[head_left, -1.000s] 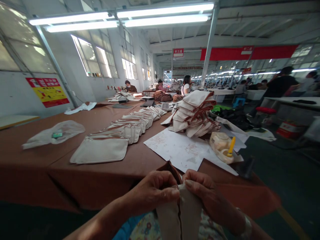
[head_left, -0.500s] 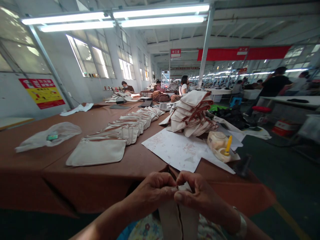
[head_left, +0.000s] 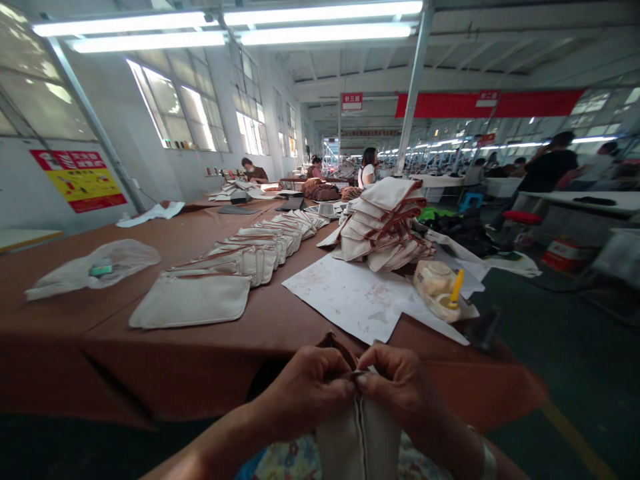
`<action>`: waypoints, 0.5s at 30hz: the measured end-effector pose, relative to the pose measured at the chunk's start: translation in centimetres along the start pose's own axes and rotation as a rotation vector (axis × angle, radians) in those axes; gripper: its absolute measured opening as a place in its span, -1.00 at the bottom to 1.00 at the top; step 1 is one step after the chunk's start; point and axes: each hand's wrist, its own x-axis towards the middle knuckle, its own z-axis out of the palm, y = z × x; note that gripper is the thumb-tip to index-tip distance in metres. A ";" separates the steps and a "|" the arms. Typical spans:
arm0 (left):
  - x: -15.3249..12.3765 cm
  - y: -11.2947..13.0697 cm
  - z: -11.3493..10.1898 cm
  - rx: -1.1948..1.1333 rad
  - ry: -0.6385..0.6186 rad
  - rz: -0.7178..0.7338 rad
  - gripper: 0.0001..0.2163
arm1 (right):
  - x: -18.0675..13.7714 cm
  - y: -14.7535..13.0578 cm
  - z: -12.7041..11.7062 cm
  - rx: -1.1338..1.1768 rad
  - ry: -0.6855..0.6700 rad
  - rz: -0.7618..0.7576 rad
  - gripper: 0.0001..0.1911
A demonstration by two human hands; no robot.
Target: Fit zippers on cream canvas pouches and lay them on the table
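Both my hands pinch the top edge of a cream canvas pouch (head_left: 357, 437) held upright over my lap, at the near edge of the brown table (head_left: 210, 340). My left hand (head_left: 305, 393) grips the left side of its opening with fingers closed. My right hand (head_left: 400, 387) grips the right side, fingers pressed together. A brown trim or zipper end shows between the fingertips. The pouch's lower part runs out of view.
A row of flat cream pouches (head_left: 240, 260) lies overlapped across the table, and a tall stack of pouches (head_left: 385, 223) stands at right. A white paper sheet (head_left: 360, 300), a glue pot with a yellow brush (head_left: 443, 290) and a plastic bag (head_left: 93, 267) lie nearby. Other people work farther back.
My fingertips have closed together on the pouch's top edge, and the pouch sits slightly lower. The head view has shifted a little.
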 end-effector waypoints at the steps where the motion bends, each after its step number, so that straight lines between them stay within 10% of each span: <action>1: 0.0 0.0 0.0 -0.006 0.000 -0.012 -0.84 | 0.1 0.2 0.0 -0.016 0.008 -0.003 -0.86; 8: 0.2 -0.2 0.3 -0.200 -0.028 -0.038 -0.91 | -0.6 0.7 0.1 -0.030 -0.022 -0.132 -0.89; 15: 0.1 -0.3 0.4 -0.513 -0.080 -0.151 -0.84 | -1.4 0.0 -0.9 -0.281 -0.110 -0.606 -0.86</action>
